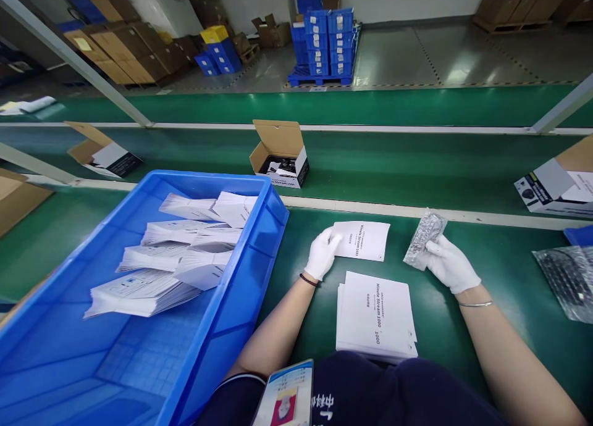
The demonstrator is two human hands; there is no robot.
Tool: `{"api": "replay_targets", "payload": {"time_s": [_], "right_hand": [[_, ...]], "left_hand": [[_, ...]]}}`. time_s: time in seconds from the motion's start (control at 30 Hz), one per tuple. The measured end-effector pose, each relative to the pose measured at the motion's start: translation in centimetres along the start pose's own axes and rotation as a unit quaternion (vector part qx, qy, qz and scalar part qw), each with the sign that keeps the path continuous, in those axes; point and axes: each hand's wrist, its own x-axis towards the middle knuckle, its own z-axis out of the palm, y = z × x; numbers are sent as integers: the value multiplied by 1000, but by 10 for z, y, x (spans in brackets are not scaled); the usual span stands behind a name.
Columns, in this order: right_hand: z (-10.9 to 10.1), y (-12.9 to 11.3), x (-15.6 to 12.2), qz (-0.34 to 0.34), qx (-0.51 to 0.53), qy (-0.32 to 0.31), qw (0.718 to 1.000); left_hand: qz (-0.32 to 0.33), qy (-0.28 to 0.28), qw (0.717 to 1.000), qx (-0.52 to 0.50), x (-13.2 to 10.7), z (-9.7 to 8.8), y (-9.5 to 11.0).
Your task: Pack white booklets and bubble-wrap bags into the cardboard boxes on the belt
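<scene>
My left hand (321, 254), in a white glove, pinches the left edge of a small white printed leaflet (364, 240) that lies on the green table. My right hand (449, 265), also gloved, is closed round a small clear plastic bag (424, 238) with dark parts inside, held just above the table. A stack of larger white booklets (375, 315) lies between my arms, close to my body.
A big blue crate (250, 278) at my left holds several bundles of white leaflets (176, 259). Open cardboard boxes (280, 157) ride on the green conveyor beyond, with another box (556, 185) at right and one (104, 154) at left. More bagged parts (567, 278) lie at the far right.
</scene>
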Motion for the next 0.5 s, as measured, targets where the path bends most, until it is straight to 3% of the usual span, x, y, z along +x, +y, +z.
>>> {"api": "replay_targets", "payload": {"time_s": [0.5], "right_hand": [[0, 0, -1, -9, 1, -21, 1000]], "left_hand": [[5, 7, 998, 58, -3, 1, 0]]}}
